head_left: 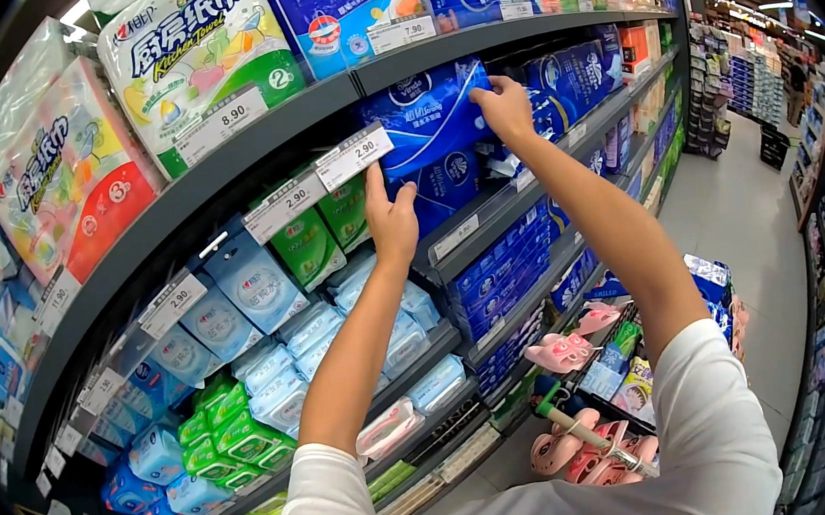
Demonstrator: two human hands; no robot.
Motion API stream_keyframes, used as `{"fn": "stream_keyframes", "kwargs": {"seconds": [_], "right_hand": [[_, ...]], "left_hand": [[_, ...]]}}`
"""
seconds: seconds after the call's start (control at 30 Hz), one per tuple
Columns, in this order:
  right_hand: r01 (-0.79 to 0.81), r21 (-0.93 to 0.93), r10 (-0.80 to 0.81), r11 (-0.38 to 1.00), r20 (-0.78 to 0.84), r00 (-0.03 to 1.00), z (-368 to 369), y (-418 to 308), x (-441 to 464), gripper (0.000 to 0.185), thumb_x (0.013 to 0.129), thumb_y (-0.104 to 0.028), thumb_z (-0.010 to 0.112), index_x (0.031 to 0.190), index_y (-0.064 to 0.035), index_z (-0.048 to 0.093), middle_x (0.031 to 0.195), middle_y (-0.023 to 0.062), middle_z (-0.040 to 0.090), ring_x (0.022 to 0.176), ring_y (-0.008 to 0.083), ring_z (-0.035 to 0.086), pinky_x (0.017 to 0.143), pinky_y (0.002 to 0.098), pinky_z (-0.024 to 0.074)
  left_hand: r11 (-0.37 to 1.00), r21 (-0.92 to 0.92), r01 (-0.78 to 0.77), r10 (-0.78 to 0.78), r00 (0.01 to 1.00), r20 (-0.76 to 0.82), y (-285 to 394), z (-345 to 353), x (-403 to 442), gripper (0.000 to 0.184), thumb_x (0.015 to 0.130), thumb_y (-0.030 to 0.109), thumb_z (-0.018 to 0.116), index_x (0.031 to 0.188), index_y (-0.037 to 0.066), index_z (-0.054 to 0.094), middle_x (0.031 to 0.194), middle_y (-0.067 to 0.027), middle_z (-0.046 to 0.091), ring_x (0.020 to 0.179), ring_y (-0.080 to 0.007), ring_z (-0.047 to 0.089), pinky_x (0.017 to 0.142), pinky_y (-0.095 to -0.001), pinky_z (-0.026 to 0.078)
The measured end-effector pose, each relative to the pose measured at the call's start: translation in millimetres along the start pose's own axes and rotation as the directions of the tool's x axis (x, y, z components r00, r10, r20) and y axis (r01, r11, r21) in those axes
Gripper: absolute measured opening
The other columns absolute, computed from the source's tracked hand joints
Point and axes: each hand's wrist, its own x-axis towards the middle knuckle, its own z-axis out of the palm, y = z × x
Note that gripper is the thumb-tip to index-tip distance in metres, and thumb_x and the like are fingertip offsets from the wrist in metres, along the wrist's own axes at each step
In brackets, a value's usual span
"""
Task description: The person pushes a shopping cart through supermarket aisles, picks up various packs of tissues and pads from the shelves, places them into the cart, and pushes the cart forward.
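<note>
My right hand (504, 107) grips the right end of a blue Vinda tissue pack (426, 115) on the upper shelf, thumb and fingers closed at its edge. Below it lies another blue pack (445, 182). My left hand (392, 217) is raised beside the lower left of these packs, just under a 2.90 price tag (355, 157); its fingertips are partly hidden behind the tag, so its grip cannot be made out. Green packs (303, 244) hang left of my left hand.
Kitchen towel packs (195, 54) stand on the top shelf. Wipes packs (280, 387) fill lower shelves at left. A cart (632, 385) with goods and pink slippers (558, 352) stands at lower right. An aisle floor (740, 213) runs back, with a black basket (773, 147) on it.
</note>
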Motion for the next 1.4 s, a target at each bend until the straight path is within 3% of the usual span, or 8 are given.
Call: {"fn": "stream_keyframes", "kwargs": {"seconds": [0.3, 0.67, 0.87, 0.93, 1.07, 1.2, 1.3, 1.4], "right_hand": [[-0.117, 0.005, 0.115, 0.993, -0.206, 0.972, -74.3, 29.6, -39.8, 0.036, 0.073, -0.036, 0.062, 0.088, -0.0059, 0.074, 0.083, 0.0172, 0.071, 0.083, 0.0320, 0.068, 0.078, 0.0363, 0.0511], [-0.105, 0.249, 0.195, 0.963, -0.370, 0.908, -299.1, 63.0, -70.0, 0.035, 0.086, -0.030, 0.058, 0.072, 0.0023, 0.065, 0.064, 0.0072, 0.059, 0.048, 0.0140, 0.051, 0.044, 0.0318, 0.0406], [-0.150, -0.547, -0.048, 0.823, -0.331, 0.943, -464.7, 166.8, -94.5, 0.038, 0.085, -0.030, 0.057, 0.100, 0.0028, 0.068, 0.088, 0.0129, 0.067, 0.073, 0.0191, 0.060, 0.065, 0.0318, 0.0457], [-0.480, -0.018, 0.416, 0.877, -0.471, 0.778, -482.3, 160.1, -119.5, 0.034, 0.083, -0.026, 0.059, 0.097, 0.0032, 0.069, 0.087, 0.0138, 0.067, 0.078, 0.0210, 0.061, 0.070, 0.0317, 0.0466], [-0.759, 0.172, 0.728, 0.628, -0.474, 0.495, -537.7, 240.8, -168.3, 0.048, 0.078, -0.033, 0.068, 0.109, 0.0033, 0.063, 0.093, 0.0176, 0.067, 0.082, 0.0267, 0.066, 0.070, 0.0378, 0.0543], [-0.732, 0.361, 0.792, 0.578, -0.464, 0.397, -563.8, 331.1, -203.7, 0.038, 0.077, -0.027, 0.070, 0.093, 0.0065, 0.064, 0.089, 0.0158, 0.065, 0.072, 0.0216, 0.065, 0.064, 0.0391, 0.0537], [-0.759, 0.309, 0.760, 0.573, -0.546, 0.352, -582.4, 397.0, -215.3, 0.030, 0.077, -0.022, 0.069, 0.086, 0.0056, 0.065, 0.080, 0.0119, 0.066, 0.069, 0.0188, 0.065, 0.065, 0.0389, 0.0544], [-0.735, 0.389, 0.816, 0.556, -0.423, 0.394, -600.3, 431.3, -193.6, 0.057, 0.074, -0.034, 0.067, 0.121, -0.0032, 0.057, 0.099, 0.0197, 0.066, 0.083, 0.0339, 0.066, 0.077, 0.0471, 0.0534]], "left_hand": [[0.988, -0.109, -0.111, 0.123, 0.987, 0.107, 32.5, 51.5, -74.5, 0.084, 0.075, -0.005, 0.052, 0.151, 0.000, 0.016, 0.158, -0.0131, 0.017, 0.143, -0.0234, 0.020, 0.116, -0.0333, 0.013], [0.859, -0.472, -0.197, 0.343, 0.907, 0.245, 67.5, 215.9, -167.7, 0.082, 0.082, 0.002, 0.057, 0.148, -0.008, 0.007, 0.155, -0.0276, 0.003, 0.145, -0.0401, 0.003, 0.116, -0.0477, 0.007], [0.814, -0.578, 0.062, 0.248, 0.862, 0.442, 62.1, 333.7, -217.9, 0.076, 0.082, -0.003, 0.056, 0.148, -0.004, 0.017, 0.155, -0.0243, 0.015, 0.145, -0.0336, 0.016, 0.116, -0.0391, 0.017], [0.737, -0.584, 0.341, 0.095, 0.802, 0.590, 55.5, 372.4, -239.5, 0.074, 0.083, -0.006, 0.054, 0.148, -0.003, 0.019, 0.154, -0.0222, 0.022, 0.141, -0.0296, 0.027, 0.114, -0.0358, 0.023], [0.460, -0.284, 0.841, -0.241, 0.426, 0.872, 21.0, 446.4, -290.6, 0.063, 0.085, -0.001, 0.052, 0.144, -0.007, 0.029, 0.146, -0.0182, 0.038, 0.131, -0.0245, 0.042, 0.108, -0.0321, 0.031], [0.281, -0.017, 0.960, -0.434, 0.143, 0.890, -25.1, 500.9, -357.5, 0.063, 0.082, 0.000, 0.052, 0.140, -0.011, 0.030, 0.141, -0.0191, 0.044, 0.127, -0.0237, 0.045, 0.107, -0.0310, 0.032], [0.295, -0.057, 0.954, -0.444, 0.190, 0.876, -43.2, 541.6, -377.9, 0.057, 0.080, -0.001, 0.054, 0.133, -0.009, 0.037, 0.136, -0.0186, 0.048, 0.123, -0.0234, 0.048, 0.105, -0.0307, 0.033], [0.399, -0.192, 0.897, -0.375, 0.350, 0.858, -67.4, 589.6, -378.0, 0.053, 0.080, -0.001, 0.054, 0.131, -0.008, 0.039, 0.133, -0.0180, 0.051, 0.120, -0.0233, 0.049, 0.102, -0.0300, 0.037]]}}
